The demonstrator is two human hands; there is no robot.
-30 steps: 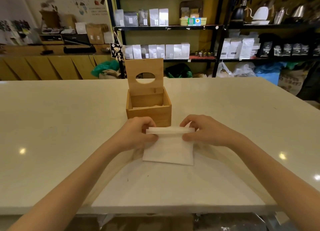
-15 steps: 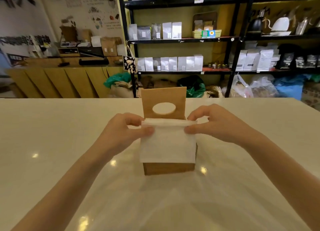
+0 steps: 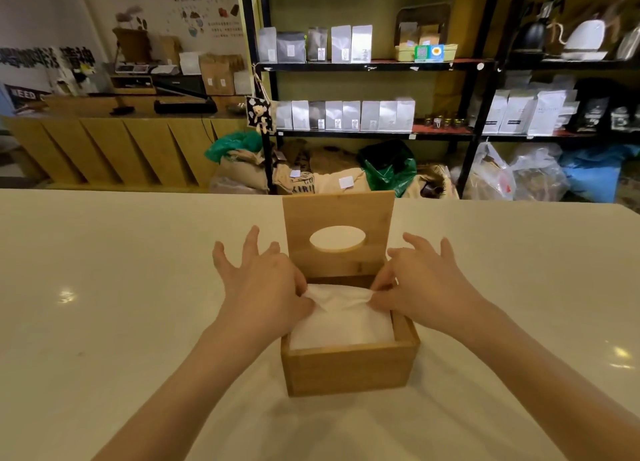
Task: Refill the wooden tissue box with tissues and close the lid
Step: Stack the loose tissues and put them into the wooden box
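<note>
The wooden tissue box point(image 3: 348, 369) stands on the white table in front of me. Its lid point(image 3: 337, 268), with an oval hole, stands upright at the box's far side. A white stack of tissues point(image 3: 343, 325) lies inside the box, nearly filling it. My left hand point(image 3: 263, 284) pinches the top tissue's far left corner with thumb and forefinger, other fingers spread. My right hand point(image 3: 422, 280) pinches the far right corner the same way. The top tissue is crumpled and raised between the two pinches.
The white table point(image 3: 121, 304) stretches wide to both sides. Beyond its far edge stand black shelves point(image 3: 374, 65) with bags and packets, sacks on the floor, and a wooden counter point(image 3: 114, 149) at the left.
The tissue stack went from the table in front of the box, up over it, and down into the box. Both hands now pinch only the top tissue's far corners.
</note>
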